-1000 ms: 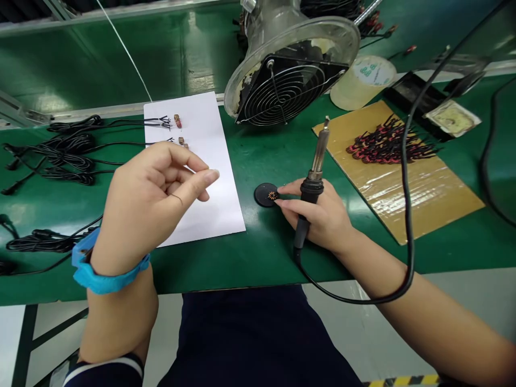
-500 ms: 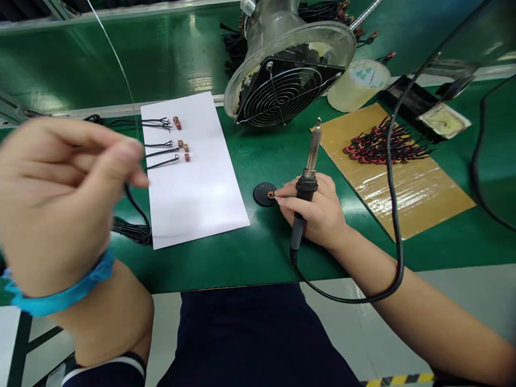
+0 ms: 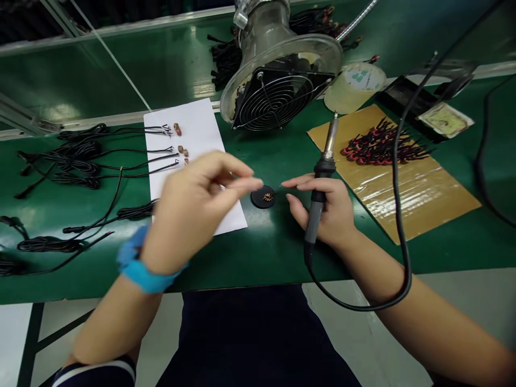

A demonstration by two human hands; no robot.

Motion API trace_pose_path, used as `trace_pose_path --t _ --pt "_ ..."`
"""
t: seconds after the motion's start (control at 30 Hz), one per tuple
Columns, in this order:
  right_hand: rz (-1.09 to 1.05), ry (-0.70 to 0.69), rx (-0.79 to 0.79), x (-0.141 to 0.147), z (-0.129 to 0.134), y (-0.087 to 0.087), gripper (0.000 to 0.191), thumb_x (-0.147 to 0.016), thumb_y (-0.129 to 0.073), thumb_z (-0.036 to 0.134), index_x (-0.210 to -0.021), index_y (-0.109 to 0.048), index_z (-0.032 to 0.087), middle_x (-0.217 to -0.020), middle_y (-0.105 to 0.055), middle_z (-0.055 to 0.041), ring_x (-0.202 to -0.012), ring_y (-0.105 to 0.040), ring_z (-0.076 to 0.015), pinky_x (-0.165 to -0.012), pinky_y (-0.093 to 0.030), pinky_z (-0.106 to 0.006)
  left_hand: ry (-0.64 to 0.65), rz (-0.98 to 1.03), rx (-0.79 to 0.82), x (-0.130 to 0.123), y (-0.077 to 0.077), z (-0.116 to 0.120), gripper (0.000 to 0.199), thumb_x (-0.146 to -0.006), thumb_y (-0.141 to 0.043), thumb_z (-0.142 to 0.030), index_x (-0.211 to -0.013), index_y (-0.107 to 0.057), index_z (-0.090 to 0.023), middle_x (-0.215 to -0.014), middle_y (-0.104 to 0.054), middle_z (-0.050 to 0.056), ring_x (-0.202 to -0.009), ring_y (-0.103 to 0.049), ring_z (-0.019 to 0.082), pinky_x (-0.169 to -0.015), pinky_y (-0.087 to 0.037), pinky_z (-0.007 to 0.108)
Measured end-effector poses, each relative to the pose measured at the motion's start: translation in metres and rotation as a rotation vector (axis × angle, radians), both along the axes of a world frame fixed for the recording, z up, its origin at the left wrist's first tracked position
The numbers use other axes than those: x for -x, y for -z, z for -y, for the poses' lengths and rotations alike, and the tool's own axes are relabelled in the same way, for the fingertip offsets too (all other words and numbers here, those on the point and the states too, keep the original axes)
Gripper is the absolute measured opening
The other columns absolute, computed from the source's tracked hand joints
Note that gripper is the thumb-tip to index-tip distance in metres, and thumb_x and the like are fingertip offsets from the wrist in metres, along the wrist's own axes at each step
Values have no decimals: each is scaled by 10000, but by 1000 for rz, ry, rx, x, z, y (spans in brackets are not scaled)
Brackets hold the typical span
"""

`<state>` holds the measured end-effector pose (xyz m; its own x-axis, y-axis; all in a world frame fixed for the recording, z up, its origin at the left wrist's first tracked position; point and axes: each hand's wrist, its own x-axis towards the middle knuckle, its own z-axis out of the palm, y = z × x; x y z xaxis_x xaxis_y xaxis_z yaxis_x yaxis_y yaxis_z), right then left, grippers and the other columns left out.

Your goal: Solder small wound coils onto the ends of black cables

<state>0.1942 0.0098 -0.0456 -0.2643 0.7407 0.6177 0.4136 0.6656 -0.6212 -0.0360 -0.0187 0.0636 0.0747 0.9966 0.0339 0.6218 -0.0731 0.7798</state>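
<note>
My right hand (image 3: pixel 332 207) grips a soldering iron (image 3: pixel 318 207) with its metal tip pointing up and away from me. Its thumb and index finger are apart, just right of a small round black disc (image 3: pixel 263 204). A ring of tiny copper-coloured pieces (image 3: pixel 267 197) with a short dark lead sits on that disc. My left hand (image 3: pixel 197 207), blurred by motion, hovers over the white sheet (image 3: pixel 201 129) left of the disc. Its thumb and index finger are pinched together; anything between them is too small to make out. Black cables (image 3: pixel 155 151) reach onto the sheet, their bare ends beside small copper-coloured parts (image 3: pixel 182 151).
A fume extractor (image 3: pixel 274 102) with a round grille stands behind the disc. Right of it are a yellowish tub (image 3: pixel 350 94), a brown board (image 3: pixel 427 199) with a pile of red-black parts (image 3: pixel 379 145), and a sponge holder (image 3: pixel 445 119). The iron's cord (image 3: pixel 397 215) loops over my right forearm.
My left hand has swung right, from the left edge to near the disc. My right thumb and index finger have parted and drawn back from the copper-coloured ring, the iron moving right with the hand.
</note>
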Motion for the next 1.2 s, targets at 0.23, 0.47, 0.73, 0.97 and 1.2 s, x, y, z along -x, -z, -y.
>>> trace_pose_path --t 0.23,0.47,0.73,0.97,1.2 --pt "-94 -14 36 13 8 -14 290 -771 -617 109 -965 -459 255 -916 -645 -22 -829 -651 -171 -732 -549 -362 199 129 227 -31 53 -12 180 -844 -529 -203 -1007 -606 -199 -930 -671 31 -777 -615 133 -689 -500 266" --pt "-102 -8 145 30 12 -23 281 -773 -644 121 -952 -484 266 -868 -643 -10 -778 -646 -171 -696 -555 -345 117 392 288 -21 54 -9 150 -806 -595 -212 -943 -541 -186 -819 -646 14 -789 -626 120 -697 -513 245" --pt "-225 -5 254 38 12 -28 253 -774 -666 166 -914 -480 262 -816 -629 2 -748 -634 -178 -720 -522 -379 132 446 373 -18 48 -11 192 -802 -609 -243 -976 -547 -187 -833 -688 16 -771 -643 122 -682 -505 246" --pt "-258 -109 270 38 14 -28 307 -778 -629 142 -927 -404 287 -787 -591 26 -724 -623 -165 -715 -517 -352 148 265 278 -16 47 -7 198 -805 -622 -333 -945 -658 -198 -789 -697 11 -674 -610 119 -626 -489 245" --pt "25 -9 227 37 18 -40 225 -786 -606 180 -898 -427 256 -794 -581 20 -710 -625 -149 -600 -490 -285 176 11 -140 -26 58 1 83 -807 -604 -161 -770 -678 -169 -715 -641 19 -699 -572 132 -656 -466 257"
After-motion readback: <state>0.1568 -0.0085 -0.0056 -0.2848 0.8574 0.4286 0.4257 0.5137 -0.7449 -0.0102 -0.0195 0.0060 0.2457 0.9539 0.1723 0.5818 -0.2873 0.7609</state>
